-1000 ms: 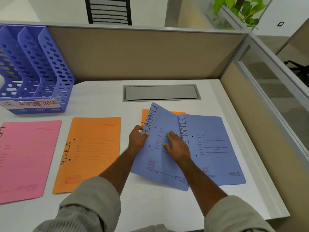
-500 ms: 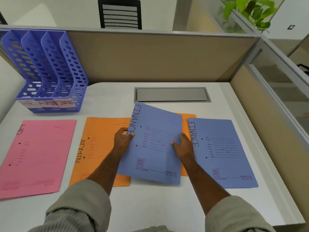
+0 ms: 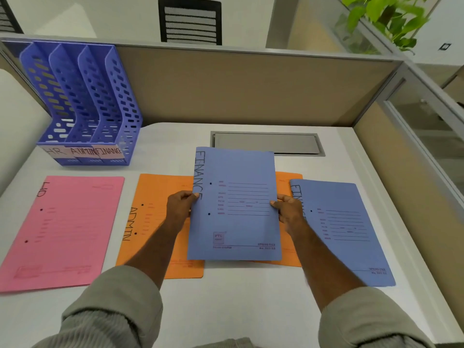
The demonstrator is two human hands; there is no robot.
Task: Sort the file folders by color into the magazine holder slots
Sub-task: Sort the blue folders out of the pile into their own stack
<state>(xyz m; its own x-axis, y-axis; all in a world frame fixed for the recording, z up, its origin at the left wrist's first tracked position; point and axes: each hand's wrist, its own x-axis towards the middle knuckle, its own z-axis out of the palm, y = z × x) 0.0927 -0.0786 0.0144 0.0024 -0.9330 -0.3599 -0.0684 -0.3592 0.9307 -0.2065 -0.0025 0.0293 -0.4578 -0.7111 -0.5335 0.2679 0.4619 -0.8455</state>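
Note:
A blue folder marked FINANCE is lifted off the desk, held by its side edges. My left hand grips its left edge and my right hand its right edge. A second blue FINANCE folder lies flat at the right. An orange ADMIN folder lies left of centre, and another orange folder shows partly behind the held one. A pink folder lies at the far left. The blue magazine holder stands at the back left, its slots labelled HR, ADMIN and FINANCE.
A grey cable hatch is set into the white desk behind the folders. Beige partition walls close the back and right sides. A black chair and a green plant are beyond the partition.
Both hands raised the upper blue folder off the other blue one and carried it left over the orange folders. My right hand shifted from its face to its right edge.

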